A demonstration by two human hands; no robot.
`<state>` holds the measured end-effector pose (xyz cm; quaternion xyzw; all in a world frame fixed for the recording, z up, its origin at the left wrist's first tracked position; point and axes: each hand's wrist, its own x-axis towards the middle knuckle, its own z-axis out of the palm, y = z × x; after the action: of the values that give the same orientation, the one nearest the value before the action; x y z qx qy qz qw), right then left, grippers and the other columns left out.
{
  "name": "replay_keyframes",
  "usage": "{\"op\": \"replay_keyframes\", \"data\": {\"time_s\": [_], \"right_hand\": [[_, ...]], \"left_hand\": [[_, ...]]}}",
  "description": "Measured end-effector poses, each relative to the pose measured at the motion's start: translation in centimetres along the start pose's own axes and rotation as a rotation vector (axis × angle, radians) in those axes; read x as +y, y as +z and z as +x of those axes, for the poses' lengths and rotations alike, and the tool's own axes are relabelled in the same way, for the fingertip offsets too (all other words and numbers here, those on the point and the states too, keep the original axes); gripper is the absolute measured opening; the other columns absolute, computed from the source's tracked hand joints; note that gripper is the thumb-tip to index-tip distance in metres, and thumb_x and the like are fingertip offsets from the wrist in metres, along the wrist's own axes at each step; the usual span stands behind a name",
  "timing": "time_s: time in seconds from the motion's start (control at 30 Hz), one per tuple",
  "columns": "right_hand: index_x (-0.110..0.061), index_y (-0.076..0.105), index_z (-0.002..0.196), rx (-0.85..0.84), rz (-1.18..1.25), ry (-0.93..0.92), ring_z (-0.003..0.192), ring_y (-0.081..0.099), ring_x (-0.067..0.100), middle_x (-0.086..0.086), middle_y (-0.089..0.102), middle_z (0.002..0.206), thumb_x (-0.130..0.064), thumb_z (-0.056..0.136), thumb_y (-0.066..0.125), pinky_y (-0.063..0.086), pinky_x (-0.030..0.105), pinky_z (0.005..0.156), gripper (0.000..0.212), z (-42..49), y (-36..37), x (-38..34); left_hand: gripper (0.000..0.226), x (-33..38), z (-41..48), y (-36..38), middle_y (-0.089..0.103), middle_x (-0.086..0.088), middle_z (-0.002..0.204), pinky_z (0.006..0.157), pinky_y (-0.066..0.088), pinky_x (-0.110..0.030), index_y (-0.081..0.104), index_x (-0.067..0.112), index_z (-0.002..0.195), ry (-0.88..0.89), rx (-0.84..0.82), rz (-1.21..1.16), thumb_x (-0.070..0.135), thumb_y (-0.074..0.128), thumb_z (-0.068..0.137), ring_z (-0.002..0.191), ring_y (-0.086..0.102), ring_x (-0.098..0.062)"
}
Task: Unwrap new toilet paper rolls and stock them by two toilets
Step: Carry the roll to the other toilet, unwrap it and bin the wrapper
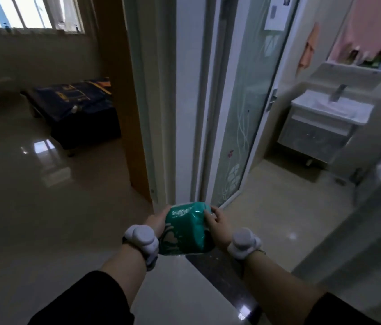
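A toilet paper roll in glossy green plastic wrap (186, 228) is held in front of me at waist height, over the dark threshold of a doorway. My left hand (159, 220) grips its left side, mostly hidden behind the roll. My right hand (216, 222) holds its right side, fingers pressing on the top edge of the wrap. The wrap looks whole and closed. No toilet is in view.
A frosted glass door (238, 109) stands open into a bathroom on the right, with a white sink cabinet (323, 120) and a pink towel (377, 22). A wooden door edge (124, 95) and white frame stand ahead. A dark bench (79, 106) sits in the left room.
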<state>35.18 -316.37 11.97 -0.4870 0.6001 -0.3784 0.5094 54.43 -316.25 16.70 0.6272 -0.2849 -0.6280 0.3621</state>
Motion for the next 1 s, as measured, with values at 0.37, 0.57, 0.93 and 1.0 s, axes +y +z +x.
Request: {"op": "replay_keyframes", "data": {"time_s": [0.37, 0.57, 0.93, 1.0], "right_hand": [[-0.025, 0.048, 0.121, 0.358, 0.095, 0.098, 0.072, 0.064, -0.001, -0.009, 0.063, 0.089, -0.037, 0.094, 0.046, 0.051, 0.013, 0.058, 0.030, 10.6, -11.6, -0.8], [-0.013, 0.045, 0.134, 0.402, 0.087, 0.136, 0.104, 0.061, 0.019, 0.010, 0.060, 0.124, -0.040, 0.096, 0.040, 0.051, 0.023, 0.080, 0.047, 20.1, -21.1, -0.9], [-0.024, 0.044, 0.088, 0.678, 0.009, 0.156, 0.080, 0.062, 0.014, -0.001, 0.061, 0.088, -0.062, 0.081, 0.049, 0.052, 0.032, 0.067, 0.039, 30.8, -36.3, -5.0], [-0.023, 0.044, 0.085, 0.769, -0.016, 0.146, 0.080, 0.063, 0.019, 0.004, 0.062, 0.088, -0.058, 0.084, 0.049, 0.054, 0.038, 0.071, 0.036, 31.9, -39.1, -6.2]], "left_hand": [[0.066, 6.3, 17.0, 13.6, 0.067, -0.018, 0.120, 0.104, 0.046, -0.048, 0.062, 0.008, 0.121, -0.116, -0.288, 0.112, 0.061, 0.051, 0.085, 0.111, 0.063, -0.035], [0.050, 11.4, 25.1, 24.0, 0.077, -0.013, 0.096, 0.088, 0.057, -0.045, 0.071, 0.010, 0.103, -0.088, -0.360, 0.197, 0.054, 0.060, 0.082, 0.089, 0.073, -0.033], [0.049, 21.3, 35.5, 42.1, 0.071, -0.018, 0.111, 0.099, 0.049, -0.050, 0.068, 0.008, 0.103, 0.077, -0.415, 0.332, 0.051, 0.060, 0.079, 0.102, 0.066, -0.035], [0.040, 23.1, 36.7, 45.9, 0.075, -0.013, 0.098, 0.094, 0.053, -0.047, 0.070, 0.011, 0.092, 0.104, -0.460, 0.330, 0.049, 0.062, 0.080, 0.093, 0.070, -0.032]]}}
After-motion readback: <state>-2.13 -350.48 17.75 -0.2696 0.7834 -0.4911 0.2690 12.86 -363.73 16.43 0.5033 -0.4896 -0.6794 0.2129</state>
